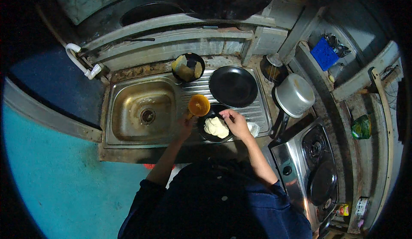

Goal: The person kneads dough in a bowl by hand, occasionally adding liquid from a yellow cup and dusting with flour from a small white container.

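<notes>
An orange-brown cup (199, 105) is held up by my left hand (185, 126), its open top facing up. My left fingers are closed on its lower left side, where a handle seems to be. Just right of the cup, a black bowl (205, 134) holds a lump of pale, soft dough (216, 128). At the bowl's upper right, my right hand (236, 122) has its fingertips pinched together by the dough's edge. What lies between those fingertips, if anything, is too small to make out.
A steel sink basin (122, 106) lies to the left. Behind the bowl, a large black pan (234, 86) and a dark bowl with a sponge (188, 67) rest on the drainboard. A metal pot (295, 94) and a gas stove (292, 164) stand at the right. A blue utensil basket (324, 53) hangs beyond.
</notes>
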`<state>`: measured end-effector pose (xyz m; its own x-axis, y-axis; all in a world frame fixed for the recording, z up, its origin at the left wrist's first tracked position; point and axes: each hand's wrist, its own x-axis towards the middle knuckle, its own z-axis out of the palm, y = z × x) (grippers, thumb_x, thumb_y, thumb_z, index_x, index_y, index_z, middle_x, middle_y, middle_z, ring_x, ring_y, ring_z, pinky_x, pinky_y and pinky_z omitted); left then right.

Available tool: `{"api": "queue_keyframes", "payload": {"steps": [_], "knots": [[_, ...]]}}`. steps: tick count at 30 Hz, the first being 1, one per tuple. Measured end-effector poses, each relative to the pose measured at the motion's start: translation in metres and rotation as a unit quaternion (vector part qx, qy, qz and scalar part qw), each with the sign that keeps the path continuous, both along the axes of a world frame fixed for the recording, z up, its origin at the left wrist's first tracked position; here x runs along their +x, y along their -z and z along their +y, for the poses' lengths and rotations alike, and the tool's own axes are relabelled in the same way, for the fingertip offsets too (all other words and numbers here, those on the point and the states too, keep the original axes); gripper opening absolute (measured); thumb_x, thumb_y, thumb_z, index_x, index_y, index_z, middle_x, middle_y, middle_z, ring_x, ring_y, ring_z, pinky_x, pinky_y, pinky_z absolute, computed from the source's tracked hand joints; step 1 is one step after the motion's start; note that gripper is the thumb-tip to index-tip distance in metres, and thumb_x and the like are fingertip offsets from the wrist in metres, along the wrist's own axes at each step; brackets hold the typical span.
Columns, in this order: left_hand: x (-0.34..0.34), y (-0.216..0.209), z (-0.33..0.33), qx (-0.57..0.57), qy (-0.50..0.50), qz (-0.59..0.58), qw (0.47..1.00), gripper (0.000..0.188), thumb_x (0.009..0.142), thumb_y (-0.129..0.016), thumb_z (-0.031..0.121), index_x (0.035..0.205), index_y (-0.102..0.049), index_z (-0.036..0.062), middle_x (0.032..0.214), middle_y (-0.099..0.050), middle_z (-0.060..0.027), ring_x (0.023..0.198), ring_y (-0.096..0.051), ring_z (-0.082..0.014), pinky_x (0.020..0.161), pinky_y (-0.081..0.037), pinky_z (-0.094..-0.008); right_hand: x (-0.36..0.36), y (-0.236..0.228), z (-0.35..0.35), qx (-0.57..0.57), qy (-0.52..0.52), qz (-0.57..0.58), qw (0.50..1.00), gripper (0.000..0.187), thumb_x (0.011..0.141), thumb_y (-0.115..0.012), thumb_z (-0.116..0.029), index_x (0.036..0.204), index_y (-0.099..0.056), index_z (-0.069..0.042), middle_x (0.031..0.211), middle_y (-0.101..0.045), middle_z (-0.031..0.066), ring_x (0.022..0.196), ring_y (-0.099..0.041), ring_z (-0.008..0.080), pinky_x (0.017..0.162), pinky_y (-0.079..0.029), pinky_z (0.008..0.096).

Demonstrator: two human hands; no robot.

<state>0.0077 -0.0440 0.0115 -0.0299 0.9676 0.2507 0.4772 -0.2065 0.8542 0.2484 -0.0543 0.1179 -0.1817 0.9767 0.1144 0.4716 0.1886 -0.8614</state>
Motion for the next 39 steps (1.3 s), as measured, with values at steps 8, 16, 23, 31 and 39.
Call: {"api": "queue_keyframes", "payload": {"steps": [8, 16, 23, 31, 39], "knots": [[0.021, -0.006, -0.001, 0.049, 0.023, 0.012, 0.998, 0.046, 0.079, -0.061, 0.023, 0.117, -0.047, 0.0016, 0.076, -0.059, -0.0148, 0.059, -0.056, -0.0196, 0.056, -0.045, -0.0307, -0.022, -0.037, 0.016, 0.196, -0.092, -0.254, 0.943, 0.029, 0.070, -0.050, -0.002, 0.096, -0.061, -0.009, 0.091, -0.058, 0.0059, 0.084, -0.052, 0.0236, 0.074, -0.041, 0.0348], [0.038, -0.038, -0.009, 0.154, 0.049, -0.036, 0.986, 0.044, 0.080, -0.059, 0.024, 0.116, -0.047, 0.0007, 0.079, -0.060, -0.0150, 0.062, -0.057, -0.0201, 0.057, -0.045, -0.0324, -0.028, -0.021, 0.019, 0.185, -0.160, -0.323, 0.914, 0.025, 0.072, -0.048, -0.005, 0.088, -0.065, -0.012, 0.094, -0.060, 0.0036, 0.090, -0.051, 0.0209, 0.079, -0.039, 0.0345], [0.027, -0.027, -0.014, -0.029, 0.038, 0.031, 0.998, 0.036, 0.081, -0.059, 0.026, 0.107, -0.052, 0.0010, 0.075, -0.059, -0.0135, 0.061, -0.056, -0.0203, 0.056, -0.043, -0.0324, -0.008, -0.007, 0.025, 0.029, -0.133, -0.094, 0.986, 0.021, 0.071, -0.046, 0.002, 0.079, -0.064, -0.005, 0.073, -0.062, 0.0111, 0.067, -0.058, 0.0274, 0.067, -0.045, 0.0337], [0.027, 0.029, -0.002, -0.055, -0.003, -0.117, 0.992, 0.028, 0.081, -0.059, 0.025, 0.096, -0.057, 0.0024, 0.075, -0.060, -0.0085, 0.062, -0.055, -0.0158, 0.054, -0.042, -0.0300, -0.009, 0.069, -0.001, 0.130, -0.127, -0.207, 0.961, 0.048, 0.074, -0.057, -0.014, 0.119, -0.046, -0.007, 0.118, -0.046, 0.0251, 0.103, -0.050, 0.0335, 0.085, -0.043, 0.0381], [0.020, 0.024, 0.011, -0.062, -0.053, -0.300, 0.950, 0.027, 0.082, -0.057, 0.023, 0.098, -0.056, 0.0012, 0.073, -0.055, -0.0008, 0.068, -0.053, -0.0083, 0.053, -0.042, -0.0238, -0.018, 0.065, 0.020, -0.022, -0.088, -0.308, 0.947, 0.044, 0.072, -0.063, -0.037, 0.108, -0.055, -0.012, 0.086, -0.060, 0.0186, 0.081, -0.059, 0.0331, 0.073, -0.046, 0.0418]]}}
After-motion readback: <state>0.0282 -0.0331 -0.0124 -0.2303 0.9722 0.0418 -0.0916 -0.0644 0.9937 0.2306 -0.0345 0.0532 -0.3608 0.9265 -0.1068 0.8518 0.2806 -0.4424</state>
